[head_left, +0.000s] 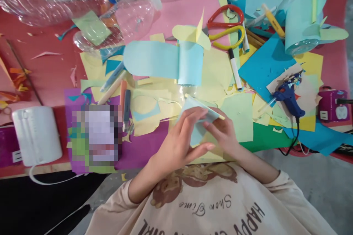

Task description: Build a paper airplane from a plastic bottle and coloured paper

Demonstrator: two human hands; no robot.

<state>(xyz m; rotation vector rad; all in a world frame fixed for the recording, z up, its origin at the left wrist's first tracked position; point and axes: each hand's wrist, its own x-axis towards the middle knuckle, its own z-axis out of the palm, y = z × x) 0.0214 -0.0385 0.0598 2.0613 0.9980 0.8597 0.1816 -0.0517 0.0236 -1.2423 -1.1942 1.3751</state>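
Observation:
Close to the table's front edge, a piece of light blue paper [197, 134] with a narrow pale yellow edge is between my two hands. My left hand [180, 137] has its fingers over the paper's upper side, with the thumb standing apart. From the other side, my right hand [223, 130] grips it with the thumb in front and the fingers partly hidden behind. Just beyond my fingers lies a clear bottle wrapped in light blue paper [190, 64], with pale yellow pieces at its far end and a rounded light blue flap out to the left.
Scissors [227, 27] and a marker [235, 69] lie beyond the hands. A blue glue gun [289, 99] rests on paper at right, near another paper-wrapped bottle [302, 18]. Clear bottles [135, 18] lie at back left. A white device [37, 136] stands at far left.

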